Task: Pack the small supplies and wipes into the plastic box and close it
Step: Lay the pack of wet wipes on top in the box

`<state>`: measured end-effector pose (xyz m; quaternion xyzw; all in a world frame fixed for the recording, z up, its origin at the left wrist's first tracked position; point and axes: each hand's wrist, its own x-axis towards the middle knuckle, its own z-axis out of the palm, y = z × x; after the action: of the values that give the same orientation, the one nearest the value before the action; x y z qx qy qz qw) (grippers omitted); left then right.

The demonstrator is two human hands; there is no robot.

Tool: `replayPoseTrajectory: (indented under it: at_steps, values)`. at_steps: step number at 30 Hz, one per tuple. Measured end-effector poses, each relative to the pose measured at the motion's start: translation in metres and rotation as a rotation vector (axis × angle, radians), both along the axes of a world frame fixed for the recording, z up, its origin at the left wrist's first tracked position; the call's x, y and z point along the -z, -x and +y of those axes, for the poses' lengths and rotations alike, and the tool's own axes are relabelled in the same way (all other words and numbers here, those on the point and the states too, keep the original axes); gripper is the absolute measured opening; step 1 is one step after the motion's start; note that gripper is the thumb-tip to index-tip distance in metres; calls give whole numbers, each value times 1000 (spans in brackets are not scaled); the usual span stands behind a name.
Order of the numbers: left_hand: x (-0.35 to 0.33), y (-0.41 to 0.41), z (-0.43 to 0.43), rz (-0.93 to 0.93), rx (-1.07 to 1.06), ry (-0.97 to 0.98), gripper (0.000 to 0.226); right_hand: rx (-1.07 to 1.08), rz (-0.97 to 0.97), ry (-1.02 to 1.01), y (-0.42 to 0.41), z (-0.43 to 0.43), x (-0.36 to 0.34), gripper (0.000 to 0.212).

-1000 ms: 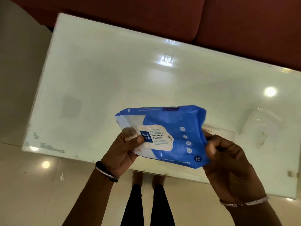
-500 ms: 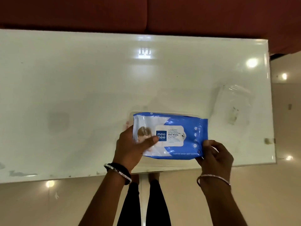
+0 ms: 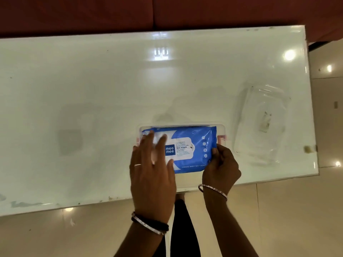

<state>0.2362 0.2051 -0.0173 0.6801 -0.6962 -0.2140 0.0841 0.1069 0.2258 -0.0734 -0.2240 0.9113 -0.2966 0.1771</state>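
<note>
A blue and white pack of wet wipes (image 3: 193,147) lies flat inside a clear plastic box (image 3: 221,129) near the front edge of the white glass table (image 3: 111,89). My left hand (image 3: 152,169) rests flat on the pack's left half with its fingers spread. At the pack's lower right corner, my right hand (image 3: 220,167) pinches the wrapper with thumb and fingers. The box's clear lid (image 3: 259,123) lies apart on the table to the right. No other small supplies can be made out under the pack.
A red sofa (image 3: 167,13) runs along the far side of the table. The table's right edge (image 3: 311,108) is close beyond the lid. Glossy beige floor tiles (image 3: 287,219) and my legs (image 3: 181,229) show below the front edge.
The pack went from held up in both hands to lying down in the box. My left hand let go of its grip and now lies flat on top.
</note>
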Motion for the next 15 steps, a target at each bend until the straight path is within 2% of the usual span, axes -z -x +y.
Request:
replayPoseTrajectory:
  at_steps: [2, 5, 7, 12, 15]
  values:
    - [7, 11, 12, 17, 126, -7, 47, 4, 15, -2, -3, -1, 1, 17]
    - [30, 22, 22, 13, 282, -316, 59, -39, 45, -35, -5, 1, 6, 18]
    - [48, 21, 23, -59, 330, -419, 68, -81, 56, -61, -2, 2, 7, 20]
    - [65, 25, 20, -58, 342, -441, 78, -260, 155, -39, 1, 10, -3, 35]
    - [69, 25, 16, -81, 391, -483, 74, -351, 240, -34, -1, 17, -10, 29]
